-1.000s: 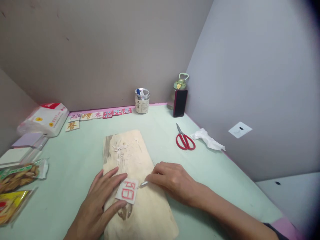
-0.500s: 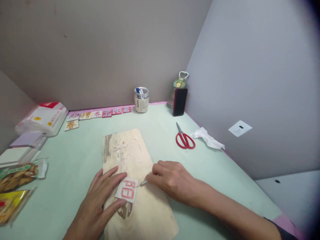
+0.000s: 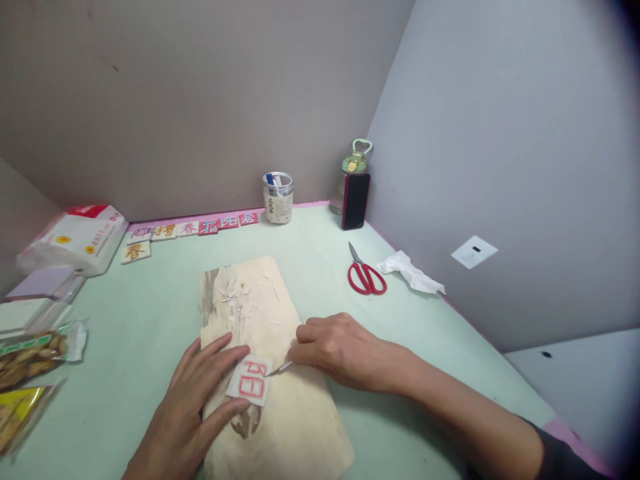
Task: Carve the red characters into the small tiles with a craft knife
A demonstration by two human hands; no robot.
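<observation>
A small white square tile with a red character carved or drawn on it lies on a wooden board. My left hand spans it, fingertips at the top-left edge and thumb at the lower edge, pinning it against the board. In my right hand, closed in a pencil-like grip, is a thin metal carving knife; its handle is mostly hidden by the fingers. The knife tip touches the tile's right side, by the red strokes. Pale shavings are scattered on the board's far part.
Finished-looking character tiles line the back edge. Nearby stand a tissue pack, a jar, a green bottle and a phone. Red-handled scissors and a crumpled tissue lie right; snack bags lie left.
The view has shifted slightly, moving everything a little to the left. The knife tip sits slightly lower along the tile's right side. Both hands keep their hold.
</observation>
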